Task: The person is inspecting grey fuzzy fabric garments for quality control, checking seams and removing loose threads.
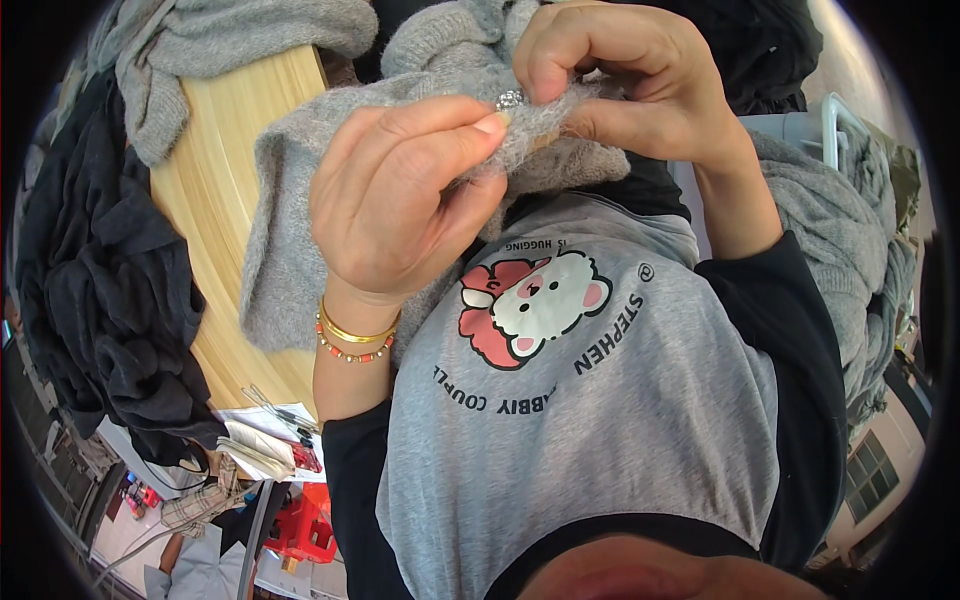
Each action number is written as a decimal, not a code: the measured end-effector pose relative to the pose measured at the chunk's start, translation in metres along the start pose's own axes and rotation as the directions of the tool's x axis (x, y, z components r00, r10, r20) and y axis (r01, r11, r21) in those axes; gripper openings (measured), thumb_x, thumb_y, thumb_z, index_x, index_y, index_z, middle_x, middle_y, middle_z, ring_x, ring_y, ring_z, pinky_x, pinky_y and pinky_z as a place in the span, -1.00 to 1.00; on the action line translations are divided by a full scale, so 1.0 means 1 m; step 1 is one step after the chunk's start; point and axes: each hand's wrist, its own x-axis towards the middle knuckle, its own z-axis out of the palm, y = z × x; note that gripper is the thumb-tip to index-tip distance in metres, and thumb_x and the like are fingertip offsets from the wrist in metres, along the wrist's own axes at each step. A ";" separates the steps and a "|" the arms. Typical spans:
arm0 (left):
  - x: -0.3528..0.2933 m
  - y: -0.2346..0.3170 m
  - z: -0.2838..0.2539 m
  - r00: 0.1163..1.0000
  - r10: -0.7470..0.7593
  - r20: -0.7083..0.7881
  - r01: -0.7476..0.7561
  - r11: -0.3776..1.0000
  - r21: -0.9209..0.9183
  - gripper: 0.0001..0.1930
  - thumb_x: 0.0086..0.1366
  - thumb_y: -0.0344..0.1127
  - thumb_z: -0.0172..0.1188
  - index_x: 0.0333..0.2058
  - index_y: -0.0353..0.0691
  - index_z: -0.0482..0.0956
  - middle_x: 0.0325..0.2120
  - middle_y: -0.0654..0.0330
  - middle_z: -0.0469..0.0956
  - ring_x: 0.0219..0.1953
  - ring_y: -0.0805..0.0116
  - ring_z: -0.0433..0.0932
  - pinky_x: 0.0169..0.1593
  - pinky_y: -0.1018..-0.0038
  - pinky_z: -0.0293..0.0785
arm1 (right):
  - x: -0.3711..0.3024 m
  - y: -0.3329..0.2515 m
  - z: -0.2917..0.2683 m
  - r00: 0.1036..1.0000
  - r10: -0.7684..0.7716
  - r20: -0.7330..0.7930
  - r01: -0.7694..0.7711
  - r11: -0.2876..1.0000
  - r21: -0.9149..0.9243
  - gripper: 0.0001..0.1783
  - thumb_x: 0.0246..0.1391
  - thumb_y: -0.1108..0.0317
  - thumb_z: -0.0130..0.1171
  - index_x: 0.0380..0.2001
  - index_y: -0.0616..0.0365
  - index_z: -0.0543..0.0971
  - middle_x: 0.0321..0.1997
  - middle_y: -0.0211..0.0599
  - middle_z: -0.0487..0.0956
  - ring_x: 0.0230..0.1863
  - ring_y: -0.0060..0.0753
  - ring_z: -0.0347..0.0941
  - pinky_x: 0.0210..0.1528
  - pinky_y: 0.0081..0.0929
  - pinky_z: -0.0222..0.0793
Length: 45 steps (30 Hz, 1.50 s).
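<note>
A fuzzy grey knit garment point(290, 190) lies over the table edge and across my lap, one part of it lifted toward me. My left hand point(395, 195), wearing a gold bangle and a beaded bracelet point(357, 345), pinches the lifted edge between thumb and fingers. Right beside those fingertips sits a small sparkly silver button point(510, 99) on the knit. From the other side, my right hand point(640, 85) grips the same edge, its fingers bent and its thumb underneath. Whether anything small is tucked between the right fingertips is hidden.
More grey knitwear point(250, 35) rests on the wooden table point(225, 230), with dark cloth point(100, 290) heaped along its left. Papers point(262, 445) lie at the table's near corner, above a red plastic object point(303, 530). Grey knits point(830, 250) pile up on my right.
</note>
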 end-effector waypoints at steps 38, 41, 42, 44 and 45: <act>-0.004 -0.011 0.016 0.995 0.100 -0.002 -0.100 0.993 0.063 -0.69 -0.10 -0.56 0.28 -0.29 -0.19 0.63 -0.40 0.28 0.56 -0.49 0.43 0.48 -0.40 0.56 0.39 | 0.023 -0.029 0.012 0.938 0.295 -0.182 -0.347 0.792 -0.502 -0.65 -0.30 0.58 0.21 -0.29 0.20 0.60 -0.42 -0.24 0.48 -0.40 -0.17 0.47 -0.37 -0.43 0.39; -0.002 -0.005 0.013 0.998 -0.053 -0.039 0.054 0.998 0.015 -0.61 -0.13 -0.63 0.29 -0.23 -0.22 0.64 -0.41 0.23 0.55 -0.47 0.37 0.49 -0.42 0.56 0.41 | 0.023 -0.026 0.012 0.973 -0.158 -0.170 0.019 0.785 -0.619 -0.72 -0.28 0.58 0.24 -0.35 0.22 0.61 -0.40 -0.24 0.51 -0.41 -0.21 0.48 -0.38 -0.45 0.39; -0.001 -0.004 0.012 0.995 -0.095 -0.005 0.095 0.996 0.003 -0.58 -0.11 -0.64 0.28 -0.19 -0.21 0.63 -0.40 0.22 0.54 -0.47 0.37 0.48 -0.42 0.56 0.42 | 0.024 -0.022 0.013 0.929 -0.350 -0.118 0.183 0.714 -0.676 -0.74 -0.27 0.58 0.25 -0.36 0.22 0.61 -0.40 -0.25 0.52 -0.42 -0.22 0.48 -0.39 -0.46 0.39; 0.000 -0.002 0.010 0.990 -0.138 0.026 0.139 0.990 -0.009 -0.56 -0.10 -0.64 0.26 -0.15 -0.20 0.63 -0.40 0.20 0.52 -0.48 0.37 0.48 -0.43 0.56 0.43 | 0.021 -0.037 0.017 0.968 0.130 -0.216 -0.233 0.787 -0.572 -0.71 -0.33 0.59 0.27 -0.38 0.32 0.57 -0.41 -0.19 0.55 -0.42 -0.44 0.48 -0.40 -0.62 0.38; 0.001 -0.002 0.009 0.986 -0.161 0.050 0.163 0.986 -0.040 -0.54 -0.10 -0.66 0.24 -0.13 -0.19 0.63 -0.39 0.20 0.51 -0.47 0.39 0.48 -0.43 0.57 0.43 | 0.019 -0.038 0.017 0.968 0.132 -0.214 -0.233 0.787 -0.571 -0.71 -0.33 0.59 0.27 -0.38 0.32 0.57 -0.41 -0.19 0.55 -0.42 -0.44 0.48 -0.40 -0.62 0.38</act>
